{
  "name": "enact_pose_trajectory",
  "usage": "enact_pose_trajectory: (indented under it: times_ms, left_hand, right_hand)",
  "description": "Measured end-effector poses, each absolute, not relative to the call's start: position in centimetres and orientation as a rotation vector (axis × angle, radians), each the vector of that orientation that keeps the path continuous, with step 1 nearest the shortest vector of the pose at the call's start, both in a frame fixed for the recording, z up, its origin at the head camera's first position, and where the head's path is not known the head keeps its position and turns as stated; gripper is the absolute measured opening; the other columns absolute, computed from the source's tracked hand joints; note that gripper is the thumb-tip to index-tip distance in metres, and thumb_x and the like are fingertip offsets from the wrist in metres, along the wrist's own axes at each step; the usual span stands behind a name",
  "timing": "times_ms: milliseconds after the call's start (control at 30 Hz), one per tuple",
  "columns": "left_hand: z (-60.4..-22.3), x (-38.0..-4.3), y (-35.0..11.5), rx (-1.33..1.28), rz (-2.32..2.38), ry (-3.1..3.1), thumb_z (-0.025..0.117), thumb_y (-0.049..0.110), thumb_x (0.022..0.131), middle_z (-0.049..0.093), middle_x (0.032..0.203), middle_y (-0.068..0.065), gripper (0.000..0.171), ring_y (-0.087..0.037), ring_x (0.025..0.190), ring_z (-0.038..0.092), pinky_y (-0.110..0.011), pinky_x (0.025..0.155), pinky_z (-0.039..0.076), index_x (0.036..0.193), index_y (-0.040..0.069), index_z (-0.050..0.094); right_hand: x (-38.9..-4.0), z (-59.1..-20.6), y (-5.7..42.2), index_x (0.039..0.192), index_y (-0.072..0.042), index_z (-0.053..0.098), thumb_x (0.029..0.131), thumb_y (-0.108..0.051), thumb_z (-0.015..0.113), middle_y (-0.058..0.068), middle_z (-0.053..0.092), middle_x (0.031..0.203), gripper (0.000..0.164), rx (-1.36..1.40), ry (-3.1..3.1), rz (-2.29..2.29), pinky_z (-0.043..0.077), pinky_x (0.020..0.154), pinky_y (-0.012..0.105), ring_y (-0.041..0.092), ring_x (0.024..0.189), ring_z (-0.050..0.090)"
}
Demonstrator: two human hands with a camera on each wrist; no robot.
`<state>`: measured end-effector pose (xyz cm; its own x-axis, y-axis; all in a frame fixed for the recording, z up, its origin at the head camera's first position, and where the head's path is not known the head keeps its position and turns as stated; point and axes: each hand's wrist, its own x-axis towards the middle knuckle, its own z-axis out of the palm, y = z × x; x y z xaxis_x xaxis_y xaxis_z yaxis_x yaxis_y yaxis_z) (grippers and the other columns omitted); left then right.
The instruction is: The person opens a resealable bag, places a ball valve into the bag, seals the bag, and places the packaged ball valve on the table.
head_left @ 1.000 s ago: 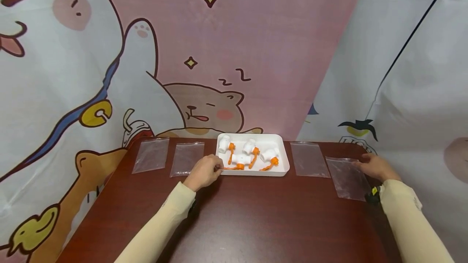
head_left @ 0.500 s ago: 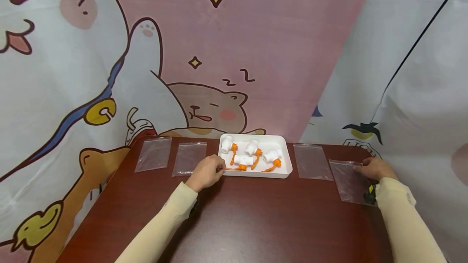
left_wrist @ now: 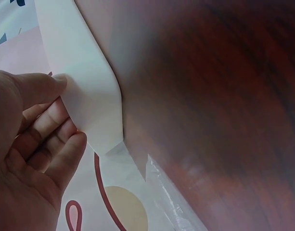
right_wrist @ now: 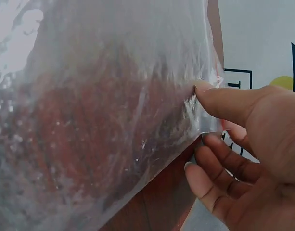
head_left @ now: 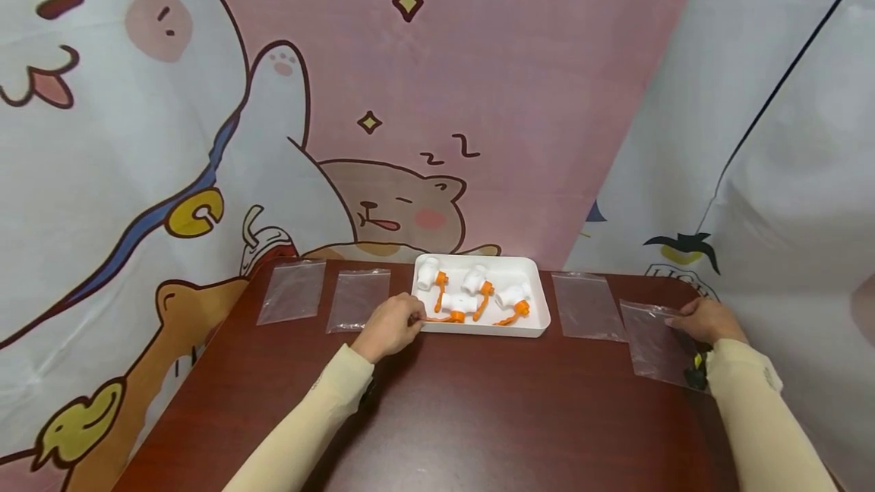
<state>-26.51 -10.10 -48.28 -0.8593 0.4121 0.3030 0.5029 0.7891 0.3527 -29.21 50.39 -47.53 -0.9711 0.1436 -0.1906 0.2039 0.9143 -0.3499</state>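
Note:
A shallow white tray [head_left: 492,329] stands at the back middle of the table, holding several white T-shaped plastic fittings [head_left: 476,279] with orange caps and orange strips. My left hand [head_left: 391,325] pinches the tray's near left corner between thumb and fingers; in the left wrist view the white tray wall [left_wrist: 96,101] shows beside the fingertips. Over at the right, my right hand [head_left: 714,321] pinches the upper right edge of a clear zip bag [head_left: 652,340]. In the right wrist view the thumb lies on the bag's film [right_wrist: 113,110], with the fingers curled below its edge.
Two more clear bags, one at the far left [head_left: 292,292] and one beside the tray [head_left: 358,301], lie flat on the brown table [head_left: 506,416]. Another bag [head_left: 588,306] lies right of the tray. A cartoon-printed cloth [head_left: 533,97] hangs behind the table's back edge.
The head view has shifted slightly, so everything sits a little further right and lower. The left hand keeps its place at the tray corner, and the right hand stays at the bag's edge.

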Motion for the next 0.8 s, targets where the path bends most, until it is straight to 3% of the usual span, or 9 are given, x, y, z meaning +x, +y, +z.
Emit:
enact_pose_trajectory:
  times_ms: [167, 400, 633, 800]
  left_hand:
    - [-48.5, -26.5, -10.0, -0.730, -0.639, -2.758, 0.080, 0.011, 0.086, 0.066, 0.084, 0.004, 0.012, -0.010, 0.078, 0.057, -0.026, 0.067, 0.048, 0.079, 0.017, 0.072]
    - [-48.4, -26.5, -9.8, -0.737, -0.648, -2.751, 0.080, 0.011, 0.086, 0.066, 0.084, 0.005, 0.013, -0.009, 0.078, 0.057, -0.026, 0.067, 0.048, 0.080, 0.018, 0.072]
    - [-48.4, -26.3, -9.9, -0.747, -0.652, -2.763, 0.080, 0.011, 0.086, 0.065, 0.082, 0.005, 0.012, -0.009, 0.077, 0.056, -0.026, 0.067, 0.047, 0.079, 0.017, 0.072]
    - [-48.6, -26.5, -10.1, -0.725, -0.632, -2.746, 0.080, 0.012, 0.086, 0.065, 0.082, 0.005, 0.013, -0.009, 0.077, 0.056, -0.025, 0.067, 0.047, 0.079, 0.019, 0.071]
  right_hand:
    - [-29.0, -48.0, 50.3, 0.109, 0.014, 0.058, 0.089, -0.029, 0.075, 0.032, 0.066, 0.097, 0.051, 0.281, 2.936, -0.605, 0.054, 0.071, 0.049, 0.042, 0.086, 0.064]
    - [-28.8, -48.3, 50.3, 0.097, 0.008, 0.065, 0.093, -0.018, 0.070, 0.026, 0.064, 0.089, 0.027, 0.264, 3.006, -0.643, 0.049, 0.062, 0.038, 0.034, 0.078, 0.060]
    - [-28.0, -48.2, 51.3, 0.109, 0.007, 0.071, 0.098, -0.029, 0.069, 0.035, 0.066, 0.108, 0.038, 0.140, 3.071, -0.640, 0.052, 0.067, 0.046, 0.042, 0.089, 0.062]
    - [-27.6, -47.1, 51.2, 0.108, 0.005, 0.072, 0.099, -0.034, 0.067, 0.033, 0.066, 0.108, 0.040, 0.083, 3.087, -0.652, 0.048, 0.064, 0.036, 0.039, 0.088, 0.061]
